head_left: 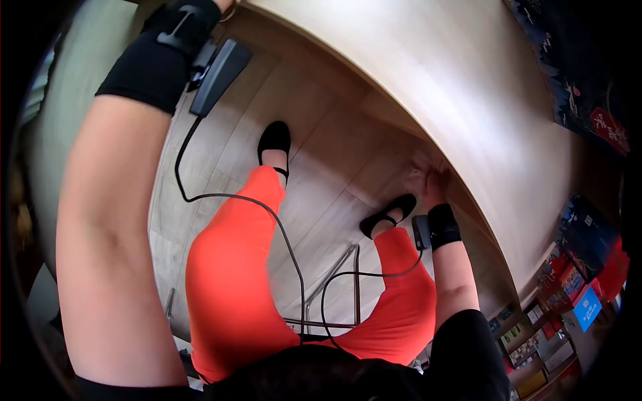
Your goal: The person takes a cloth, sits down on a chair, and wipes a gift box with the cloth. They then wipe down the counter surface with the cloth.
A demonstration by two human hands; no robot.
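Note:
My left arm stretches up the left side, with a black wrist band and a dark grey device (222,77) strapped to it. Only a sliver of my left hand (226,5) shows at the top edge, by the corner of the pale wooden table (428,60); its fingers are out of frame. Lower right, my right hand (436,182) reaches down beside the table's curved edge. It is blurred and shaded, and something pale and crumpled-looking may be at its fingertips. A second black wrist band (444,226) with a small device (420,232) sits on that wrist.
Black cables (284,230) run from both devices across my orange trousers (231,274). My feet in black shoes (274,138) rest on the wood-look floor (314,160). A metal frame (357,284) stands between my legs. Dark blue patterned packaging (580,230) and several boxes are at right.

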